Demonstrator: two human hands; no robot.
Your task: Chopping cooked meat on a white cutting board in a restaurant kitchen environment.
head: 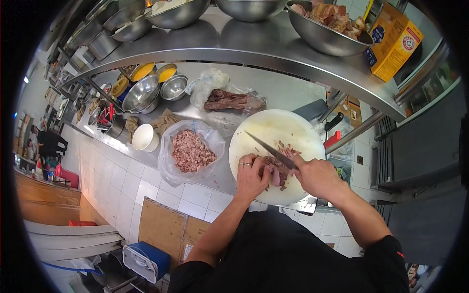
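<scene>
My right hand [318, 179] grips a chef's knife [270, 148], its blade pointing up and left across a round white cutting board [253, 126]. Under and beside the blade lie slices and strips of dark reddish meat [280, 175]. My left hand [252, 175], with a ring on one finger, presses its fingertips on the meat's left side; the palm hides part of it. Left of the board, an open clear plastic bag [166, 146] holds finely diced meat [192, 152]. Behind the board a large dark piece of meat [229, 100] lies partly in clear plastic.
A steel shelf [227, 55] crosses above the counter, carrying steel bowls, one with meat pieces [329, 16], and a yellow Arm & Hammer box [394, 44]. A white tub [145, 137] and steel bowls [175, 87] stand left. Knife handles, black [334, 121] and red [332, 140], stick out at right.
</scene>
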